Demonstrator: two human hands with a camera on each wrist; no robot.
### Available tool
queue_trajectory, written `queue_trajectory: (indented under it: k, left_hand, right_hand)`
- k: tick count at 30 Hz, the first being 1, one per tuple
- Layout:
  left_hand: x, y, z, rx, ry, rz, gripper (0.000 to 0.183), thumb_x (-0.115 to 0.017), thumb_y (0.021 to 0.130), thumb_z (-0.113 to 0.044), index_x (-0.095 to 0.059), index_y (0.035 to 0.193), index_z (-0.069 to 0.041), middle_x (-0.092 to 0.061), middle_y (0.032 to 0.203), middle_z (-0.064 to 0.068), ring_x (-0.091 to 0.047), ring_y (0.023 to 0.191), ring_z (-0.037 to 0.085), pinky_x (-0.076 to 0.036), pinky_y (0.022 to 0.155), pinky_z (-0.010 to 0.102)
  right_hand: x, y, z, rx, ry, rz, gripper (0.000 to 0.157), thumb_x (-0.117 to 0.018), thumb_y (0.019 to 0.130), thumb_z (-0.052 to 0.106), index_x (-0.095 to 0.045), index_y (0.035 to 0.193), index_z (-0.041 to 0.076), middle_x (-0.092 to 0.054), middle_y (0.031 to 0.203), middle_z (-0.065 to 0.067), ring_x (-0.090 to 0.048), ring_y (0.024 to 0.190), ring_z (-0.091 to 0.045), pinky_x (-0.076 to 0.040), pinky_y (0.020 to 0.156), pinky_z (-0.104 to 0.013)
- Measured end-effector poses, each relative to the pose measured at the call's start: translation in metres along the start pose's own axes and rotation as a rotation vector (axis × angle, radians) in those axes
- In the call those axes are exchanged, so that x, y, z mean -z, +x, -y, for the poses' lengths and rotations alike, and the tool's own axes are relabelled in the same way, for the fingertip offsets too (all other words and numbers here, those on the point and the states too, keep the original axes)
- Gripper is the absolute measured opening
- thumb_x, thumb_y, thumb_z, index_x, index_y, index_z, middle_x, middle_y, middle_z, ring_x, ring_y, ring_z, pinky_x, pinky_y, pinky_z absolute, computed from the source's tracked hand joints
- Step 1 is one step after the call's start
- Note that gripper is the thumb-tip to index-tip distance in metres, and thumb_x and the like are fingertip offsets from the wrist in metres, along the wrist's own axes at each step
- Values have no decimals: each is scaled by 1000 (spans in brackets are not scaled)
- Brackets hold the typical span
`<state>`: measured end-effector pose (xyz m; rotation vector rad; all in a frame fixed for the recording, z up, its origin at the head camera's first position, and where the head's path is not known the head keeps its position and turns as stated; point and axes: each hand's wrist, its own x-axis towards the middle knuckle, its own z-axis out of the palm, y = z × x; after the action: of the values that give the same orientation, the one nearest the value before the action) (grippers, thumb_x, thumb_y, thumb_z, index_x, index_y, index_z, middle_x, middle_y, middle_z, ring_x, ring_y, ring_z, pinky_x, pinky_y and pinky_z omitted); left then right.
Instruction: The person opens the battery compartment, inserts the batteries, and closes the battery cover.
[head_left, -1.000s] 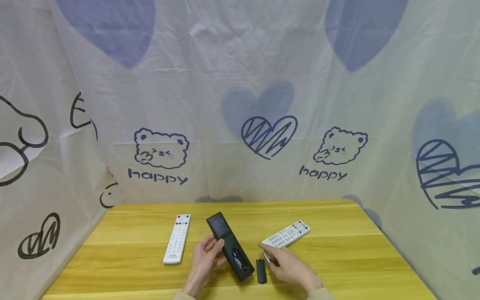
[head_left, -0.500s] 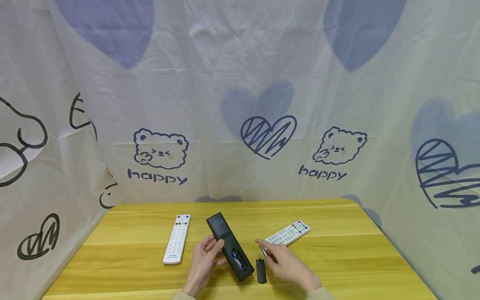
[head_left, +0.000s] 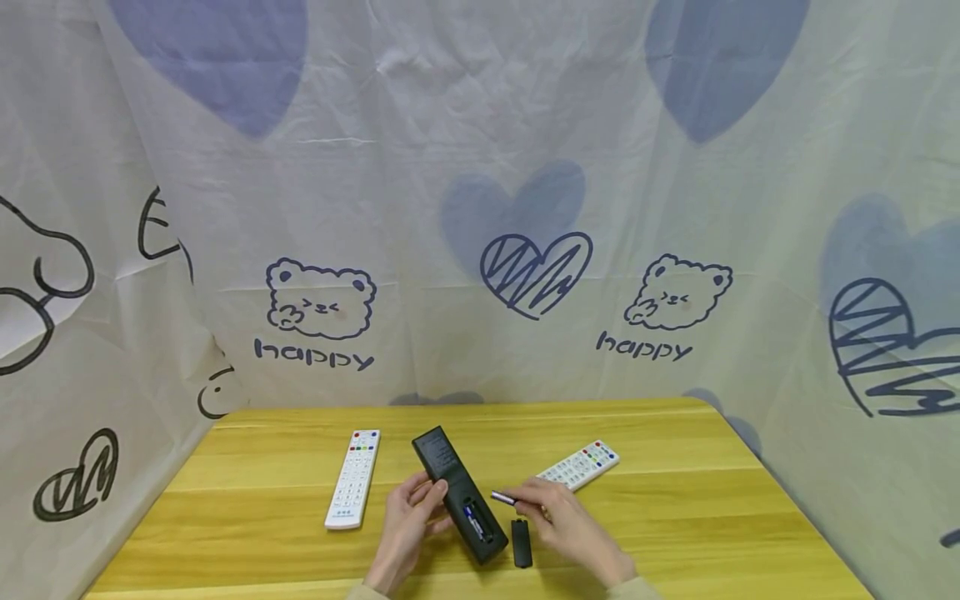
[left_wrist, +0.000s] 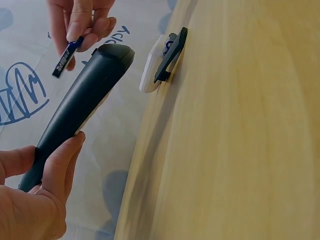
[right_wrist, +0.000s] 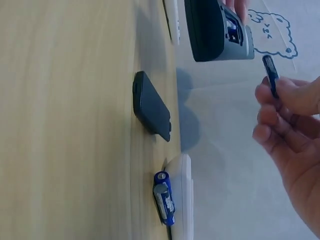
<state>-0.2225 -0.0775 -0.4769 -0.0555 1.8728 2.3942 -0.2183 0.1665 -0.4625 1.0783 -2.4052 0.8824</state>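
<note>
My left hand (head_left: pixel 408 518) grips a black remote control (head_left: pixel 459 483) by its side, thumb on top, with the back facing up. The remote's battery compartment is uncovered, and a blue battery (head_left: pixel 474 520) lies inside it. Between thumb and fingertips, my right hand (head_left: pixel 562 521) pinches a slim blue-and-silver battery (right_wrist: pixel 270 72) just right of the remote. In the left wrist view this battery (left_wrist: pixel 67 57) hangs beside the remote's end, apart from it. The black battery cover (head_left: pixel 521 543) lies on the table between the remote and my right hand.
A white remote (head_left: pixel 352 479) lies to the left on the wooden table (head_left: pixel 255 492). Another white remote (head_left: pixel 581 467) lies at an angle behind my right hand. Loose blue batteries (right_wrist: pixel 164 200) lie next to it. A printed cloth (head_left: pixel 465 350) hangs behind the table.
My right hand has lifted the battery and moved it left toward the black remote, turning it more crosswise. My left hand and the remote have stayed in place.
</note>
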Motion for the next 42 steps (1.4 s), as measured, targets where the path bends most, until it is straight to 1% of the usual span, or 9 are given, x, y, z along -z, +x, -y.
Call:
queue_trajectory:
  k: [4,8,12,16,21,25,29,33,42]
  left_hand:
    - [0,0,1,-5,-2,0,53,-60,101,-14,-40,142,13,-72,112,9,-72,83,11,-65,73,27]
    - [0,1,1,-7,-6,1,53,-60,101,-14,-39,142,14,-72,112,9,-72,83,11,-65,73,27]
    - [0,2,3,-15,-16,3,53,-59,102,-15,-39,142,14,-73,110,6,-72,83,11,-65,72,28]
    - [-1,2,3,-21,-24,4,53,-59,102,-15,-38,142,13,-73,109,5,-72,81,11,-65,71,28]
    - [-2,1,2,-26,-16,8,53,-59,102,-15,-39,142,14,-73,111,8,-72,82,11,-65,72,27]
    - [-3,0,1,-21,-11,7,53,-60,101,-14,-40,142,14,-73,111,8,-72,82,11,-65,72,27]
    - [-3,-1,1,-23,-2,15,53,-59,102,-14,-39,142,15,-71,117,17,-72,83,12,-65,73,27]
    - [-3,-1,2,-24,7,33,55,-59,102,-15,-37,142,16,-67,125,25,-73,85,13,-65,73,28]
    - [-3,-1,1,1,7,34,58,-60,102,-17,-36,144,14,-64,130,27,-72,86,13,-65,74,28]
  right_hand:
    - [-1,2,1,49,31,-19,16,-72,88,-1,-77,101,5,-72,82,0,-58,74,5,-51,64,-11]
    - [-2,3,2,109,46,-46,12,-75,85,-1,-78,95,6,-74,79,-1,-62,73,3,-52,66,-8]
    - [-4,4,2,164,70,-61,13,-76,83,-3,-78,93,4,-75,76,-3,-65,70,2,-52,65,-5]
    - [-6,3,4,179,78,-67,12,-77,82,-3,-78,92,3,-76,76,-4,-65,68,2,-52,64,-4]
    - [-8,3,9,167,76,-65,8,-79,81,-1,-78,88,4,-76,75,-2,-64,66,3,-51,63,-3]
    - [-10,4,12,159,48,-65,7,-81,80,2,-78,85,4,-76,74,-2,-62,65,5,-50,62,-3]
    - [-13,5,13,181,29,-75,7,-82,78,2,-78,83,5,-76,73,-1,-60,64,6,-48,59,-2]
    - [-16,5,13,182,41,-71,7,-83,78,4,-76,80,7,-75,71,1,-57,62,8,-48,57,-3]
    - [-16,6,16,71,89,14,10,-81,83,12,-71,81,11,-70,70,3,-50,63,11,-47,53,-8]
